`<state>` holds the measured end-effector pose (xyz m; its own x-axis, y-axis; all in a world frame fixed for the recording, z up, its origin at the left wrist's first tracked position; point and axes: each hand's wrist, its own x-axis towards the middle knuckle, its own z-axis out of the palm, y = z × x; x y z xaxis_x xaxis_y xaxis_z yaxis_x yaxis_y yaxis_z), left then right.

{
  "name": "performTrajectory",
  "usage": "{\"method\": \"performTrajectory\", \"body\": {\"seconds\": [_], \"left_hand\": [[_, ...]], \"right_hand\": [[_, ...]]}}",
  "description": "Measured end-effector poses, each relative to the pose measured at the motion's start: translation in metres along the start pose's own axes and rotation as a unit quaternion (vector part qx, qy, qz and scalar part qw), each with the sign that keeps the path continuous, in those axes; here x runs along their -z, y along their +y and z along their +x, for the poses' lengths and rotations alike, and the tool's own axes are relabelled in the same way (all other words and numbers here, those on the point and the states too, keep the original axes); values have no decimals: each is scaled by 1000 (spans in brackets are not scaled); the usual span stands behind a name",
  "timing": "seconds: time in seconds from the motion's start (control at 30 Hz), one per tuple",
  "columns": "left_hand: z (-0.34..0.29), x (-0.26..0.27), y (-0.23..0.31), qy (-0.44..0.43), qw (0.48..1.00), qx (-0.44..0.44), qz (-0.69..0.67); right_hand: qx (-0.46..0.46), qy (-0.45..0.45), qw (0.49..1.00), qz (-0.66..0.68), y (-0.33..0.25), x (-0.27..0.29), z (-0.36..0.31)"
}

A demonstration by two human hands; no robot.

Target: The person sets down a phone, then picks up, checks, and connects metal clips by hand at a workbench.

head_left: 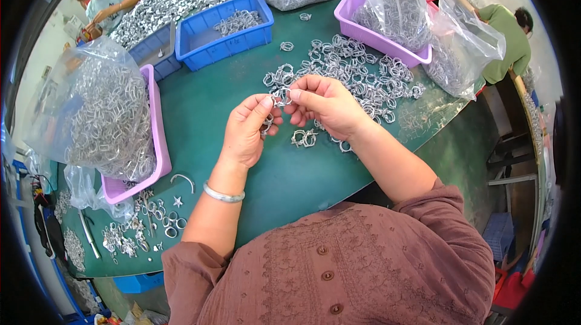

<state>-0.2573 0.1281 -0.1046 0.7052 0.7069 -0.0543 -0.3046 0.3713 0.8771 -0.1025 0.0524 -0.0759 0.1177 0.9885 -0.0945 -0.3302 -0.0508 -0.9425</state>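
Note:
Over the green table [254, 186], my left hand [245, 131] and my right hand [330, 106] meet with thumbs and fingertips pinched on a small silver metal ring [279, 97]. The ring's exact form is partly covered by the fingers. More silver metal [266, 124] shows between the curled fingers of my left hand. Just beyond and to the right of my hands spreads a loose pile of silver rings [345, 62]. A few joined rings [304, 138] lie below my right hand, close to its wrist.
At the left, a purple tray [160, 137] holds a bulging plastic bag [103, 113] of metal pieces. A blue bin [196, 55] stands at the back, another purple tray [387, 51] at back right. Loose rings and stars [178, 201] lie front left. Two people work nearby.

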Motion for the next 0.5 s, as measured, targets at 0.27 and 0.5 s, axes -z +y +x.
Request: {"method": "performTrajectory", "body": {"seconds": [0.27, 0.5], "left_hand": [[0, 0, 0, 5, 1000, 9, 2], [0, 0, 0, -9, 1000, 17, -19]], "right_hand": [[-10, -5, 1000, 18, 4, 0, -1], [-4, -19, 1000, 25, 6, -1, -2]]}}
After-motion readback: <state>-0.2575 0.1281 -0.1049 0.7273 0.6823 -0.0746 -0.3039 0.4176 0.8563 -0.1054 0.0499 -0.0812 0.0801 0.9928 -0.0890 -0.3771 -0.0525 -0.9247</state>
